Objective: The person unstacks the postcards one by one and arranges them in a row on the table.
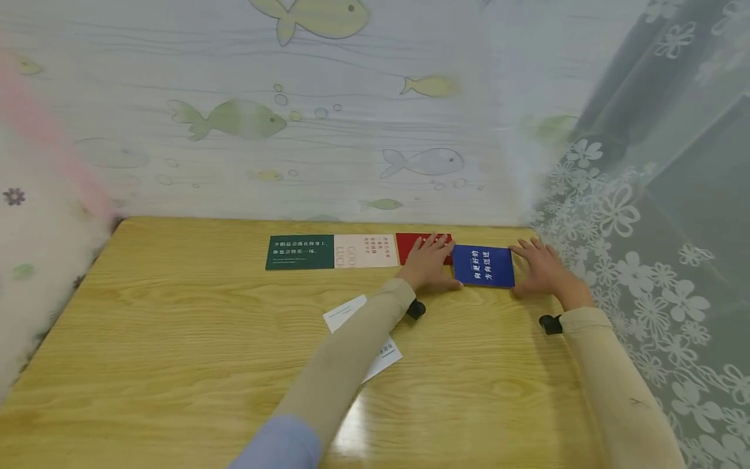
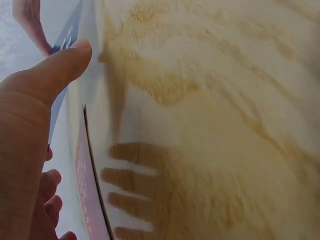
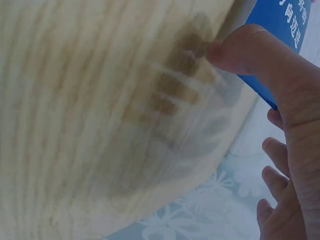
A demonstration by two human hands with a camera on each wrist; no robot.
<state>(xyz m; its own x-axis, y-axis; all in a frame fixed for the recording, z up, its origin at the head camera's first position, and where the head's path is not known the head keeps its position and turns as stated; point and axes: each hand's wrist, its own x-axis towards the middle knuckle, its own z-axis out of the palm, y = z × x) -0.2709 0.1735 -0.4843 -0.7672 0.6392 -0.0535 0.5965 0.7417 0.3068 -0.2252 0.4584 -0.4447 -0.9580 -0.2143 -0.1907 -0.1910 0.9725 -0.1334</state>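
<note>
Blue card (image 1: 484, 265) with white lettering sits flat on the wooden table (image 1: 176, 339), near the far edge, right between my two hands. My left hand (image 1: 428, 263) lies flat, fingers straight, spread over the red card (image 1: 407, 245), with its thumb reaching out to the blue card's left edge. From the left wrist view that thumb (image 2: 60, 70) is stretched straight, and the red card (image 2: 87, 195) shows edge-on beside my fingers. My right hand (image 1: 541, 268) lies flat on the table too, fingers relaxed and straight, pressing against the blue card's right edge. The right wrist view shows my thumb tip (image 3: 235, 50) touching the blue card (image 3: 280, 25) at its edge.

Neither hand is gripping anything; both are open and resting.

The blue card's upper left corner overlaps the red card. Left of the red one runs a row: a pale card (image 1: 366, 251) with tan print, then a dark green card (image 1: 300, 252) with white lettering, edges touching. Nearer to me, a white card (image 1: 351, 312) lies partly under my left sleeve (image 1: 351, 352).
</note>
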